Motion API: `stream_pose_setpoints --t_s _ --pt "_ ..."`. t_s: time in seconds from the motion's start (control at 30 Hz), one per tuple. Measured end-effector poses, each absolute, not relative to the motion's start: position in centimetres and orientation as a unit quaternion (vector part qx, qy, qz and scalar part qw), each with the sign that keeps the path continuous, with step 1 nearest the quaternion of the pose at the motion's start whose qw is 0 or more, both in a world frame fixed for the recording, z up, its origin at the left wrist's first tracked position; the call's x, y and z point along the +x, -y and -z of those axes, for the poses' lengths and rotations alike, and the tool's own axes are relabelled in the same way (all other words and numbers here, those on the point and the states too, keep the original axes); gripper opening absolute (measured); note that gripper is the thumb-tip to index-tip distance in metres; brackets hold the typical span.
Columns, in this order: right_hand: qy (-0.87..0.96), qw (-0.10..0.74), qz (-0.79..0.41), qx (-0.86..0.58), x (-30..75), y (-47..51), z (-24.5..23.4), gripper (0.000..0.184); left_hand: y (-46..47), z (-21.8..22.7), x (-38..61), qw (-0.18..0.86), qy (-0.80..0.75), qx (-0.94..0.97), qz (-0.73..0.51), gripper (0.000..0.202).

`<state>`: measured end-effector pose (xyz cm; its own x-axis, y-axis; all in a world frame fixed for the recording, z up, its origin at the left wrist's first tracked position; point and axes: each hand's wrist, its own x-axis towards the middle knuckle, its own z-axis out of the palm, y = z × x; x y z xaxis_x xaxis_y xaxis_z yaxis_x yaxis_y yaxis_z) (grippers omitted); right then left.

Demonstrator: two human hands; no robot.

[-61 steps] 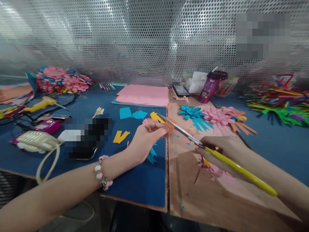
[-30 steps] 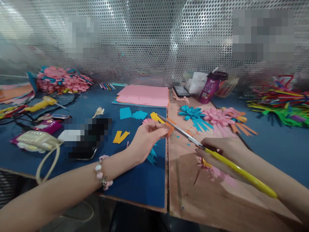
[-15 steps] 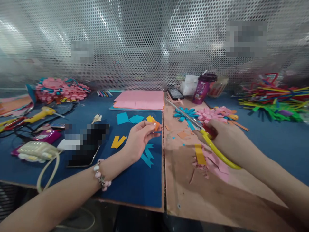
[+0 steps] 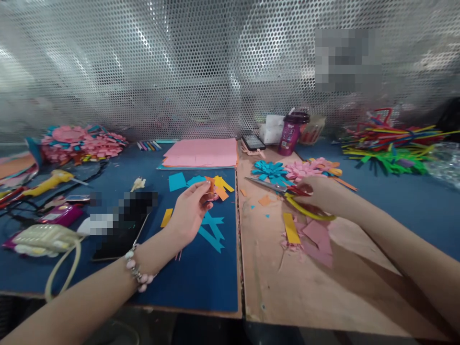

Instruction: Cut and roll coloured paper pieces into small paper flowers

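Perforated metal sheeting fills the whole background, and in front of it I'm looking down at a blue work mat (image 4: pixel 201 273) on the left butted up against a bare wooden board (image 4: pixel 287 287) on the right.

My left hand (image 4: pixel 189 211) is out over the blue mat, fingertips pinched together on a small orange paper piece (image 4: pixel 211 184). Right beside it sit yellow and orange scraps (image 4: pixel 223 187), a couple of teal squares (image 4: pixel 178 181) a bit further left, and a teal cutout (image 4: pixel 212 229) lying nearer to me.

My right hand (image 4: pixel 319 194) is over on the wooden board, fingers closed around the yellow handles of the scissors (image 4: pixel 283 191). The blades point left and look shut, resting low by the board. Just near of that hand there's a yellow strip (image 4: pixel 290 228) and some pink paper offcuts (image 4: pixel 318 242).

Other stuff around: a stack of pink paper sheets (image 4: pixel 201 153) at the far end of the mat, a teal paper flower (image 4: pixel 271 170) and a pink paper flower (image 4: pixel 305 168) just beyond the scissors, a purple cup (image 4: pixel 290 128) and a phone (image 4: pixel 252 142) further back. Far left has a pile of finished pink flowers (image 4: pixel 81 143) and a yellow glue gun (image 4: pixel 50 181). Far right is a heap of coloured paper strips (image 4: pixel 391 143).
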<state>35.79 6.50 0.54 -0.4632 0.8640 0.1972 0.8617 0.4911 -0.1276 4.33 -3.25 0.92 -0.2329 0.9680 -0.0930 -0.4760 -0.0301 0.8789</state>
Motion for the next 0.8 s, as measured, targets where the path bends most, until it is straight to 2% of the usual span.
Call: stream_pose_setpoints --t_s 0.1,0.2,0.23,0.33,0.5,0.7,0.8 --pt "0.847 0.134 0.071 -0.509 34.8 -5.6 -1.1 0.040 3.2 -0.9 4.4 0.547 -0.438 0.281 -0.656 0.021" --pt "0.905 0.179 0.078 -0.378 31.5 -3.2 -1.4 0.034 3.2 -0.7 4.4 0.549 -0.445 0.279 -0.650 0.021" --pt "0.938 0.153 0.060 -0.304 30.1 -2.3 -1.3 0.034 3.2 -0.6 4.4 0.552 -0.446 0.281 -0.647 0.021" --pt "0.965 0.119 0.052 -0.226 26.7 -0.8 -0.7 0.037 3.0 -0.4 4.3 0.560 -0.446 0.280 -0.640 0.021" --pt "0.980 0.055 0.021 -0.192 25.6 -2.3 0.5 0.051 3.0 -0.5 4.0 0.573 -0.449 0.271 -0.630 0.020" --pt "0.981 0.021 0.004 -0.195 27.8 -3.0 -0.2 0.047 3.1 -0.5 3.9 0.591 -0.451 0.279 -0.608 0.022" --pt "0.974 0.048 0.023 -0.222 29.1 -2.1 -0.6 0.043 3.2 -0.4 4.0 0.601 -0.449 0.301 -0.588 0.023"
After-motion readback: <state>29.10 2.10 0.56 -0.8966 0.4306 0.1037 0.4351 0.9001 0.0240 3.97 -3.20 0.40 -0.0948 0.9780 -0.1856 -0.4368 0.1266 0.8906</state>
